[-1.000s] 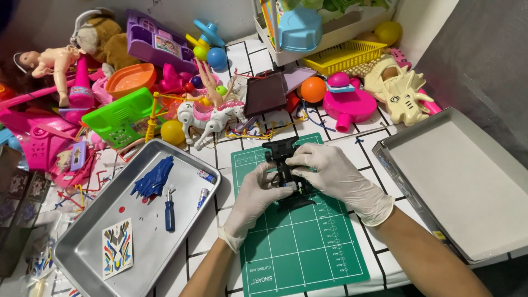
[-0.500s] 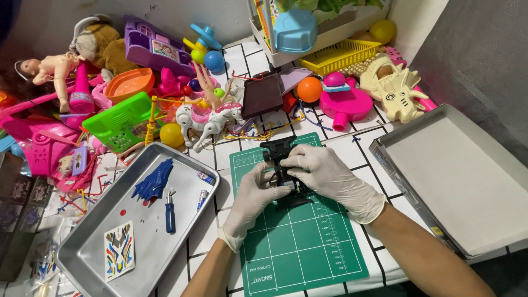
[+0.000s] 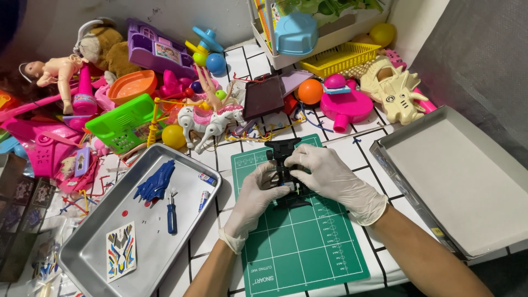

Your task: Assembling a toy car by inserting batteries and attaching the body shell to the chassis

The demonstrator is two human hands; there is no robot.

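Left hand point(image 3: 254, 201) and right hand point(image 3: 335, 179): white gloves. Toy car point(image 3: 287, 165) between them: black. Cutting mat point(image 3: 300, 242): green, white grid lines. Table point(image 3: 363, 151): white, black grid lines. Left tray point(image 3: 82, 256): silver metal. In it: blue toy part point(image 3: 155, 181); screwdriver point(image 3: 172, 214) with blue handle; sticker sheet point(image 3: 121, 250), white with blue, red and yellow shapes. Right tray point(image 3: 467, 181): grey, pale inside. Toy horse point(image 3: 212, 122): white, pink mane. Small basket point(image 3: 122, 122): bright green. Bowl point(image 3: 132, 85): orange. Toy house point(image 3: 157, 49): purple. Ball point(image 3: 311, 91): orange. Yellow basket point(image 3: 338, 58): open lattice pattern.
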